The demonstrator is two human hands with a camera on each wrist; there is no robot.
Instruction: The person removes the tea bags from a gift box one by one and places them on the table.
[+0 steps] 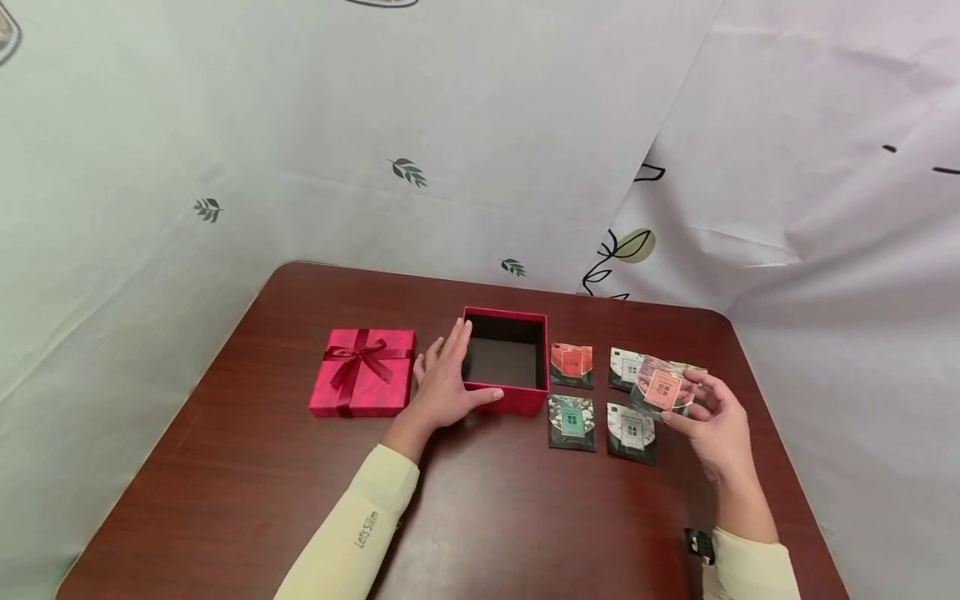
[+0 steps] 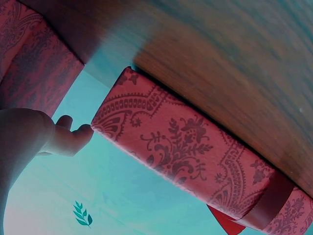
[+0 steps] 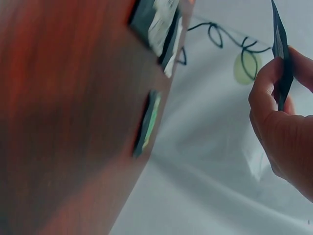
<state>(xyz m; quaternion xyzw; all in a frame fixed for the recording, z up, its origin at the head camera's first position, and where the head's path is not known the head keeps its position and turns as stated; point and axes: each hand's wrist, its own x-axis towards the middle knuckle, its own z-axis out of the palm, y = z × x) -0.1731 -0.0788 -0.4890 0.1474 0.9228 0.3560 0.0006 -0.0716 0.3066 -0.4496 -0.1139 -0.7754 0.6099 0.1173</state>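
Note:
My left hand (image 1: 446, 387) rests against the left side of an uncovered red gift box (image 1: 521, 403), its fingers fairly straight and its thumb along the front rim. The box's dark inner floor is visible. To its left lies the red patterned lid (image 1: 393, 392) with a dark red ribbon bow; the left wrist view shows the lid's side (image 2: 176, 147) near my fingers. Above the table's right part, my right hand (image 1: 720, 429) pinches a sachet with an orange label (image 1: 663, 387) between thumb and fingers. In the right wrist view, this sachet (image 3: 283, 73) appears edge-on.
Beside the box lie a red-orange sachet (image 1: 572, 365) and a green-labelled sachet (image 1: 572, 422). Farther right are two white-labelled sachets (image 1: 632, 429) and a partly hidden green sachet (image 3: 148, 122). A printed cloth (image 1: 480, 150) hangs behind the brown table (image 1: 510, 517).

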